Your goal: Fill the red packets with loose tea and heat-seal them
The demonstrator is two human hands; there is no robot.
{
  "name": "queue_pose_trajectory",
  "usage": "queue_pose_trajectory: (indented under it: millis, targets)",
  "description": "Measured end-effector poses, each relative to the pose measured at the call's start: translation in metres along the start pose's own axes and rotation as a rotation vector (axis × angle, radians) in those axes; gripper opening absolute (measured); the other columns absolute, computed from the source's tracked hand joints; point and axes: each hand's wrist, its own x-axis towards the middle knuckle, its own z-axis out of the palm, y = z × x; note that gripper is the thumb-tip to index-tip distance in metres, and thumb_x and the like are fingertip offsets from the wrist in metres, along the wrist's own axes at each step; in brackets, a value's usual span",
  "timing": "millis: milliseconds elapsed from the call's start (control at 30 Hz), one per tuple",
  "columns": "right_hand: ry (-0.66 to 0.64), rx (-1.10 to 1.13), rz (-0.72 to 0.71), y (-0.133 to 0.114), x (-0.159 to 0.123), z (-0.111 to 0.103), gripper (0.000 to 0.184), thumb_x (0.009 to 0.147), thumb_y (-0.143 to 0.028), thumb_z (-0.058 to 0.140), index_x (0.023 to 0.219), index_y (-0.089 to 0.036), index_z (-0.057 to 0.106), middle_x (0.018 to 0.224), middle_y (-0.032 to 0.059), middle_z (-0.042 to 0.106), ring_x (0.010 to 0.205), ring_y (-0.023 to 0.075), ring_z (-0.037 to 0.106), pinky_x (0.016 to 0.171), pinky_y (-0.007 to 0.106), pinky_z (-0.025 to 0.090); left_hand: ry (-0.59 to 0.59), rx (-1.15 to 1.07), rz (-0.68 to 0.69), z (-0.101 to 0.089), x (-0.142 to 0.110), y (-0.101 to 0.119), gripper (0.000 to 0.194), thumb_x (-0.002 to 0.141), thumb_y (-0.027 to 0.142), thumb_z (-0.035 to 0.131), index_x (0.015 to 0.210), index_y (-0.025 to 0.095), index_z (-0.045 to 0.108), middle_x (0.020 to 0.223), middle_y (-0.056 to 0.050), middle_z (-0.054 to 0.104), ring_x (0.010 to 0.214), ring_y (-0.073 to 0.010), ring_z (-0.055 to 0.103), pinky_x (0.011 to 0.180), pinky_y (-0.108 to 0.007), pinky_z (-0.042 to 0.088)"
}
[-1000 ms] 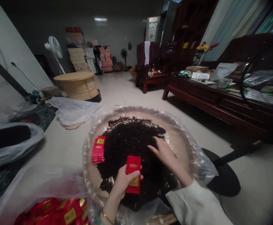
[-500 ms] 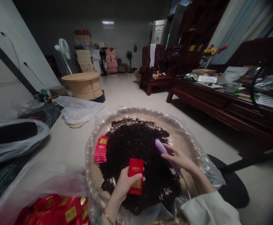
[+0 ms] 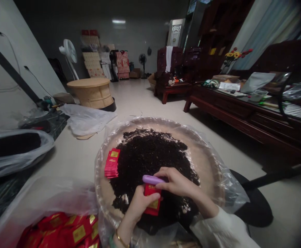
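Observation:
My left hand (image 3: 143, 203) is closed around a small red packet (image 3: 152, 205) with gold print, thumb across its front. My right hand (image 3: 174, 181) grips a slim purple handheld bag sealer (image 3: 152, 179), which lies crosswise over the packet's top edge. Whether its jaws are clamped on the packet cannot be made out. Both hands are above dark loose tea leaves (image 3: 150, 155), spread in a round, plastic-lined woven tray (image 3: 209, 165). A fanned stack of red packets (image 3: 112, 163) rests at the tray's left side.
At lower left, a clear plastic bag (image 3: 59, 193) holds many red and gold packets (image 3: 70, 229). Behind it is another bag of dark leaves (image 3: 13, 144). A black round stand base (image 3: 253, 206) is close on the right, near a dark wooden table (image 3: 233, 106).
My right hand has picked up the purple bag sealer from the tray's right side and brought it left onto the packet's top. My left hand has kept hold of the packet.

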Motion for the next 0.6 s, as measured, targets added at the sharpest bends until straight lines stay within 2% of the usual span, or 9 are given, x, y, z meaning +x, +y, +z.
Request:
queue_pose_trajectory:
  millis: [167, 267, 467, 600]
  targets:
    - [0.007, -0.067, -0.029, -0.0025, -0.0011, 0.0011, 0.009, 0.080, -0.020, 0.066, 0.086, -0.018, 0.072, 0.076, 0.0011, 0.060, 0.075, 0.0168, 0.057, 0.066, 0.024, 0.038, 0.014, -0.017, -0.011, -0.0006, 0.0009, -0.0026, 0.062, 0.046, 0.043, 0.089, 0.093, 0.010, 0.065, 0.079, -0.009, 0.074, 0.072, -0.0261, 0.072, 0.066, -0.033, 0.055]
    - [0.003, -0.096, -0.042, -0.0044, -0.0012, 0.0011, 0.009, 0.082, -0.020, 0.063, 0.081, -0.017, 0.071, 0.076, 0.0010, 0.058, 0.074, 0.0165, 0.055, 0.065, 0.024, 0.037, 0.002, -0.012, -0.007, -0.0015, 0.0017, -0.0047, 0.063, 0.045, 0.045, 0.088, 0.092, 0.009, 0.065, 0.079, -0.011, 0.075, 0.072, -0.0268, 0.072, 0.066, -0.033, 0.055]
    - [-0.014, -0.038, -0.020, -0.0019, 0.0006, -0.0003, 0.017, 0.079, -0.018, 0.066, 0.095, -0.017, 0.072, 0.081, 0.0023, 0.061, 0.076, 0.0167, 0.057, 0.068, 0.024, 0.040, 0.009, -0.019, -0.001, -0.0013, 0.0015, -0.0046, 0.060, 0.047, 0.042, 0.088, 0.091, 0.009, 0.065, 0.077, -0.010, 0.074, 0.070, -0.0253, 0.072, 0.065, -0.032, 0.054]
    - [-0.010, -0.023, -0.008, 0.0021, -0.0001, -0.0038, 0.020, 0.078, -0.020, 0.067, 0.097, -0.018, 0.072, 0.083, 0.0026, 0.063, 0.078, 0.0171, 0.058, 0.070, 0.025, 0.041, -0.006, -0.013, 0.000, -0.0010, 0.0018, -0.0061, 0.059, 0.048, 0.042, 0.088, 0.091, 0.008, 0.066, 0.075, -0.010, 0.074, 0.069, -0.0267, 0.071, 0.064, -0.034, 0.054]
